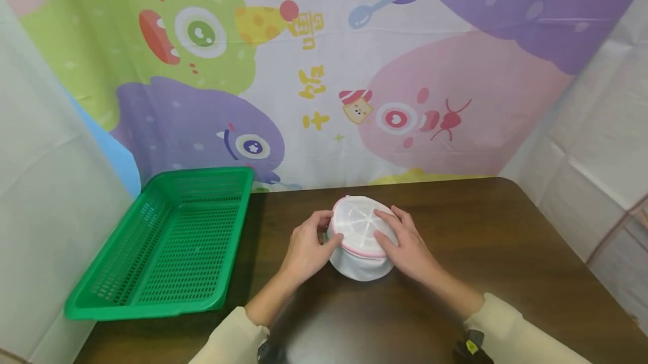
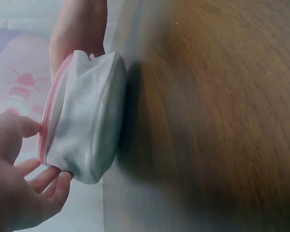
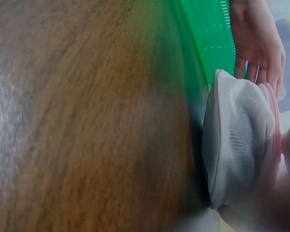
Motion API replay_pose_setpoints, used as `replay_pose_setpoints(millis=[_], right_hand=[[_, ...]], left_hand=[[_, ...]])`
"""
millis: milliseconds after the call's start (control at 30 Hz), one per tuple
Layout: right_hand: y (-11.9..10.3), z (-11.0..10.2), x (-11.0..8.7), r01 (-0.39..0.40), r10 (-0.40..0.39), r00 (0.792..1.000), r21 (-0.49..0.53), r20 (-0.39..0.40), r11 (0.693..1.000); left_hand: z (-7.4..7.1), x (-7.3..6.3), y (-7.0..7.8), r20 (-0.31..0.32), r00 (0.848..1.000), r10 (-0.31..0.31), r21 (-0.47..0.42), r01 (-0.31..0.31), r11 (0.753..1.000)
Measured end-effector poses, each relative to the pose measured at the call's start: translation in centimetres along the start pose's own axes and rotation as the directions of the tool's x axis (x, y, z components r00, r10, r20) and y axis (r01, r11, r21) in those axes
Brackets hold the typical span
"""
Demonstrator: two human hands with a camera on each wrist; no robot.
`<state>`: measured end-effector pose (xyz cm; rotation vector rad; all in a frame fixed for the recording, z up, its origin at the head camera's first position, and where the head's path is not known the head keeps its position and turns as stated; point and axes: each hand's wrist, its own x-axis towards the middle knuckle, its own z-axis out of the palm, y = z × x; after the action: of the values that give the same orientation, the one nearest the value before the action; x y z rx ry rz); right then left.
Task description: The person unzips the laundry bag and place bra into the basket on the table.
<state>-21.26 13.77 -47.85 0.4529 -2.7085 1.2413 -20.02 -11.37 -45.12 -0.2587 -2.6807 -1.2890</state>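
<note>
A round white mesh laundry bag (image 1: 360,265) with a pink zipped rim stands upright on the dark wooden table, its pale segmented lid facing up. On its left side, my left hand (image 1: 307,245) holds it, thumb over the pink rim and fingers bent against the side wall. The right hand (image 1: 409,243) grips the opposite side, with a finger and the thumb lying on the lid. In the left wrist view the bag's wall (image 2: 82,116) looks slightly creased. The right wrist view shows the mesh side (image 3: 241,130), with the near right hand blurred.
A green perforated plastic basket (image 1: 234,240) stands left of the bag on the table (image 1: 476,229). Behind the table hangs a cartoon-printed cloth (image 1: 324,161), and pale sheets (image 1: 597,144) hang at both sides.
</note>
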Motion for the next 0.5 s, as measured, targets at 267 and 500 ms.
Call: replay_pose_setpoints(millis=[267,500], right_hand=[[0.29,-0.2,0.26,-0.018,0.018,1.0,-0.014,0.016,1.0],[0.3,-0.44,0.21,-0.031,0.032,0.999,-0.009,0.027,0.999]], left_hand=[[0.07,-0.52,0.04,0.004,1.0,0.012,-0.023,-0.012,1.0],[0.06,-0.51,-0.02,-0.005,1.0,0.025,-0.025,-0.025,0.999]])
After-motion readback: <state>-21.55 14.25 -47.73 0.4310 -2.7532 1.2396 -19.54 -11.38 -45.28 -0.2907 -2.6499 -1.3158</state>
